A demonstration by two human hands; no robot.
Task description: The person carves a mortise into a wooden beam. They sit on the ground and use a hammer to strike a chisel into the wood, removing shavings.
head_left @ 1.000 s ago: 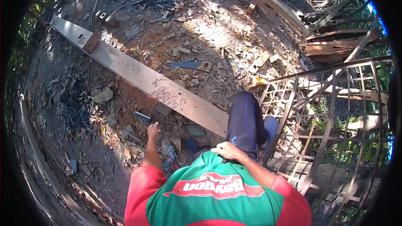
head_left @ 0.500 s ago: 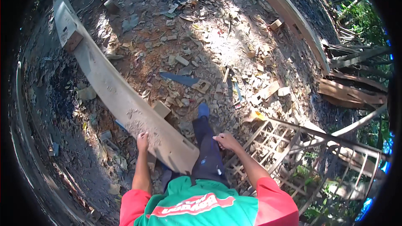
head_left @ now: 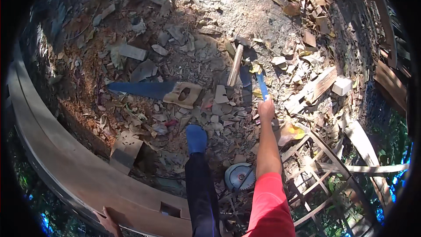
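Observation:
My right hand [head_left: 266, 109] reaches down to the ground, its fingers closed on the near end of a narrow, flat blue tool [head_left: 262, 85]; the exact kind I cannot make out. Beside it lies a hammer [head_left: 236, 65] with a wooden handle. A handsaw [head_left: 144, 89] with a blue-grey blade and wooden grip lies further left. At the lower left, my left hand [head_left: 108, 223] rests on the edge of a long wooden beam [head_left: 94, 173], thumb and fingers apart. The beam has a rectangular mortise near its near end.
A circular saw [head_left: 240, 177] with a round toothed blade sits by my leg. A wooden lattice frame [head_left: 322, 180] stands at the lower right. Wood offcuts, including a pale block [head_left: 342, 86], and dry leaves litter the ground. My blue-covered foot [head_left: 196, 139] stands among them.
I have bent toward the ground. My right hand has gone from near my thigh to the blue tool and taken hold of it. The left hand has shifted to the beam's edge.

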